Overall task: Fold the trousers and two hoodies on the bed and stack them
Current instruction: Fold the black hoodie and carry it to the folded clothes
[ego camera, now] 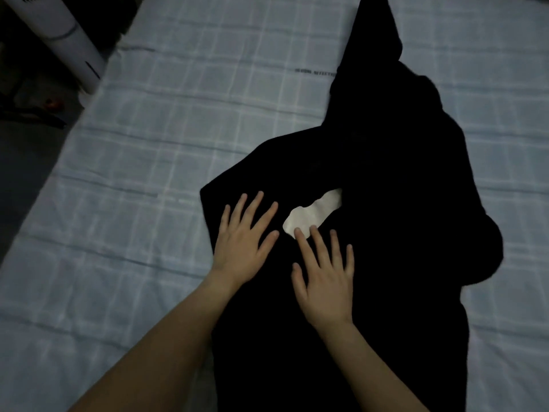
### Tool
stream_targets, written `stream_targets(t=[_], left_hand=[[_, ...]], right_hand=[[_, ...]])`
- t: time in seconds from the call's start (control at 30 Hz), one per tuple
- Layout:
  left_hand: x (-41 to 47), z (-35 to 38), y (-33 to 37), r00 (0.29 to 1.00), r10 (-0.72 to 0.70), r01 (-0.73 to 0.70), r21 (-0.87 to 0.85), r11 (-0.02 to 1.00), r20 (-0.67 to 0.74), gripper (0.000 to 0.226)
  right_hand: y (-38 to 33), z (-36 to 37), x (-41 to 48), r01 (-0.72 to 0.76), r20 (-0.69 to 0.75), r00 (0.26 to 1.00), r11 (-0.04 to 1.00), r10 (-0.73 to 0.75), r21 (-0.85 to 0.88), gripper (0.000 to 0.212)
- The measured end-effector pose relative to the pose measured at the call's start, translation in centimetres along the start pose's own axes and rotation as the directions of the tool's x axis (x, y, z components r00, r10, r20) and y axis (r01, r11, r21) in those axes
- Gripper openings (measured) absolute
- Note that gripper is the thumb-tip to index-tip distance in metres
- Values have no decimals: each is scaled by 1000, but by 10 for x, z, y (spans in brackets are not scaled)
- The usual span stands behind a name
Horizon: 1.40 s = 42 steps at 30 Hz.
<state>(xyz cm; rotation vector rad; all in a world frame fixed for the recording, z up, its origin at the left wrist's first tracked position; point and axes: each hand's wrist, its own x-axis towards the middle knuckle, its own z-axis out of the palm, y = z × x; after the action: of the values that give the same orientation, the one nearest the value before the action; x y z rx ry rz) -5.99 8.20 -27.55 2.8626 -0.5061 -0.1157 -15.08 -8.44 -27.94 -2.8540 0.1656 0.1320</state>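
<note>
A black garment [386,179] lies spread along the bed, from the near edge toward the far right. It is too dark to tell whether it is a hoodie or the trousers, or more than one piece. A small white patch [315,212] shows on its middle. My left hand [243,236] rests flat on the garment's left part, fingers spread. Just right of it, my right hand [323,278] also lies flat on the cloth, fingertips touching the white patch. Neither hand grips anything.
The bed [166,138] has a pale blue checked sheet. Its left edge runs diagonally, with dark floor beyond. A white cylindrical appliance [62,34] stands on the floor at the top left, near the bed's corner.
</note>
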Motion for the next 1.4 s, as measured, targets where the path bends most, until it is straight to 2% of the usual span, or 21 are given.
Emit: stream_targets(t=[0.1, 0.2, 0.37, 0.47, 0.57, 0.63, 0.7, 0.77, 0.83, 0.93, 0.97, 1.03, 1.1, 1.27, 1.4], left_hand=[[0, 22, -8, 998, 5, 0, 69, 998, -69, 57], [3, 27, -8, 995, 21, -14, 68, 998, -102, 56], [2, 15, -5, 998, 26, -25, 24, 999, -61, 56], [4, -2, -1, 1000, 21, -22, -80, 997, -17, 55], [10, -25, -20, 989, 64, -88, -181, 980, -134, 50], [25, -41, -46, 980, 27, -67, -197, 978, -200, 52], [42, -55, -71, 999, -1, -12, -380, 925, -33, 57], [57, -60, -86, 988, 69, 7, -480, 877, 139, 64], [65, -65, -101, 967, 170, -63, -471, 880, 188, 71], [72, -69, -113, 931, 259, -68, -574, 816, 257, 73], [72, -70, -116, 908, 317, -77, -634, 769, 275, 71], [71, -71, -125, 873, 396, -43, -763, 645, 285, 68], [67, -77, -136, 863, 417, -16, -810, 586, 284, 69], [41, -107, -166, 869, 363, 66, -807, 587, 336, 69], [16, -144, -187, 868, 318, 133, -797, 589, 381, 71]], right_hand=[[1, 16, 2, 15, -82, 996, 999, -18, -36, 66], [0, 19, 3, 19, -116, 993, 998, -25, -53, 66], [-3, 11, 2, 7, -83, 996, 998, -12, -60, 66], [-6, -1, 1, -7, -17, 1000, 998, 6, -55, 65], [-16, -18, -1, -45, 9, 999, 999, 45, 9, 61], [-32, -29, -9, -130, -68, 989, 989, 135, 69, 61], [-65, -36, -22, -216, -201, 950, 968, 239, 126, 60], [-104, -35, -32, -279, -234, 921, 946, 312, 165, 63], [-142, -24, -37, -385, -162, 899, 910, 407, 151, 70], [-160, -1, -36, -516, 91, 857, 843, 508, 154, 77], [-157, 5, -36, -510, 107, 860, 832, 499, 217, 74], [-148, 10, -36, -442, 50, 882, 786, 468, 432, 62], [-143, 7, -35, -375, 28, 896, 721, 444, 583, 52], [-143, -30, -42, -336, 137, 918, 549, 372, 765, 51], [-163, -58, -60, -327, 213, 939, 513, 270, 794, 53]])
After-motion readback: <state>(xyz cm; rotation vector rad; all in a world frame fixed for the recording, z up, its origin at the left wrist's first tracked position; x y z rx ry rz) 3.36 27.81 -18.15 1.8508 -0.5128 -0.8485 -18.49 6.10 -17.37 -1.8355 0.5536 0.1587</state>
